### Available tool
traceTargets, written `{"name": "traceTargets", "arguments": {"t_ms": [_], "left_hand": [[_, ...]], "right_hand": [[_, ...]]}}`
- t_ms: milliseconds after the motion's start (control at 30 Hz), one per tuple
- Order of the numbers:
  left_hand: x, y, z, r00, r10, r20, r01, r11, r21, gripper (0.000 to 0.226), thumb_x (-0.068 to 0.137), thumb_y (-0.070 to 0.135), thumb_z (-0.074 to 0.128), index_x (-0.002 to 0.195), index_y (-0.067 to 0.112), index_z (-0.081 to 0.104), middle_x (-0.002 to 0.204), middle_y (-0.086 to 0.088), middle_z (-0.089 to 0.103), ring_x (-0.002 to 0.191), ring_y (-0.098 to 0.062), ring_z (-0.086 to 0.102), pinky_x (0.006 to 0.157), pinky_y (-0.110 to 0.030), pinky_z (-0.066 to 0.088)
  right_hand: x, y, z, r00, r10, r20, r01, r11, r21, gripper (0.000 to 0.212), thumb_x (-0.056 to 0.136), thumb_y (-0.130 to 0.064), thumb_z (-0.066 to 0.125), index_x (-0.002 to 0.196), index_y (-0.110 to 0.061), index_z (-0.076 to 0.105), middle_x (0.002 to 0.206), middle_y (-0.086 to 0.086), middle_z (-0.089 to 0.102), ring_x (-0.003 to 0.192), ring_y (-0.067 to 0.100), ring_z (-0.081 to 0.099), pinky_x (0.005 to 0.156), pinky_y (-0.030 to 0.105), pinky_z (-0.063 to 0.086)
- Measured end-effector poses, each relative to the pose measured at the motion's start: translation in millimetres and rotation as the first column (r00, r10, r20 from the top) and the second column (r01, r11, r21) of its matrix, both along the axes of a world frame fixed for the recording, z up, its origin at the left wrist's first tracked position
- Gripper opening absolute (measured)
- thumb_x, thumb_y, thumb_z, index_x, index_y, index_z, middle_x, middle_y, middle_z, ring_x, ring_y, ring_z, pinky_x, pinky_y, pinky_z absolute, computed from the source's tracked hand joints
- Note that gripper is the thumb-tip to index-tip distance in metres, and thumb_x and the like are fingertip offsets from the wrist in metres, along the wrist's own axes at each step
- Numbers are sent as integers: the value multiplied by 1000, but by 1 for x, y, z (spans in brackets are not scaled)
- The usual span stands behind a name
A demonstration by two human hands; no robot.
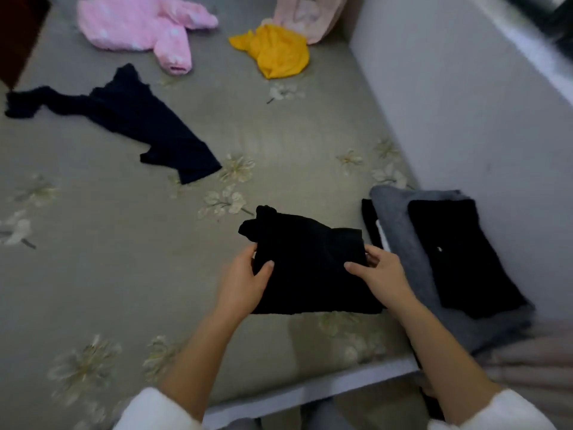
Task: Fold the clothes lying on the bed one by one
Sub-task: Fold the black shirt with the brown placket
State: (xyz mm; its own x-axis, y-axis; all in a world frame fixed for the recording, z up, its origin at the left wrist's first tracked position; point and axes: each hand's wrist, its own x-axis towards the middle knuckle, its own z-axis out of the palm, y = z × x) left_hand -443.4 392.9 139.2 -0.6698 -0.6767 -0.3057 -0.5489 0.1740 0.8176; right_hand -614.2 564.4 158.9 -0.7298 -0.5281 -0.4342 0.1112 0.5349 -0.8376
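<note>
The person stands at the near edge of the bed [124, 259], both arms reaching out of white sleeves [155, 409]. Between the hands is a black garment [310, 265], folded into a rough rectangle, with a bunched bit of fabric sticking out at its far left corner. The left hand [245, 283] grips its left edge, thumb lying on top and fingers curled round the side. The right hand [383, 276] grips the right edge the same way, thumb on the cloth and fingers tucked at the edge. I cannot quite tell whether the garment lies flat on the sheet or is raised just off it; the black swallows every crease.

Just beside it to the right, close to the pale wall [465, 103], sits a stack: a folded grey garment [400, 231] with a folded black piece [465, 259] on top of it.

The rest lies unfolded farther up the floral sheet. A dark navy garment [145, 128] sprawls on the left, one part trailing toward the bed's left side. Beyond it a fluffy pink jacket [136, 26] is spread out. To its right a yellow garment [279, 51] is crumpled in a heap, touching a pale pink cloth [307, 17] in the far corner.
</note>
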Motion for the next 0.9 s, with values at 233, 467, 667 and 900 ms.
{"name": "traceTargets", "arguments": {"t_ms": [233, 467, 667, 900], "left_hand": [[-137, 81, 31, 962, -261, -84, 256, 964, -70, 42, 98, 19, 49, 139, 26, 47, 97, 5, 64, 86, -10, 61, 57, -7, 37], [-267, 133, 39, 852, -524, 17, 519, 838, -171, 41, 100, 20, 44, 141, 21, 46, 132, 1, 58, 117, -20, 55, 82, -22, 40], [-371, 153, 38, 746, -654, 124, 660, 701, -270, 39, 100, 14, 40, 138, 19, 49, 131, -5, 59, 117, -26, 54, 92, -33, 44], [-464, 167, 33, 686, -722, 94, 708, 631, -317, 34, 101, 22, 42, 133, 18, 52, 122, -8, 62, 107, -30, 59, 88, -44, 49]], "right_hand": [[-93, 129, 23, 972, -234, 14, 234, 968, -89, 30, 84, -5, 69, 108, -22, 64, 104, -6, 67, 87, -2, 61, 65, 7, 49], [-145, 230, -1, 850, -527, -2, 526, 847, -78, 60, 81, -20, 74, 136, -8, 51, 132, 6, 58, 119, 23, 57, 102, 44, 47], [-168, 251, -31, 713, -695, 93, 700, 711, -67, 64, 88, -14, 67, 145, -6, 38, 141, 7, 47, 129, 27, 48, 107, 41, 40], [-193, 261, -64, 538, -809, 237, 838, 544, -46, 70, 90, -14, 65, 149, -7, 27, 140, 11, 49, 119, 27, 54, 104, 44, 44]]}}
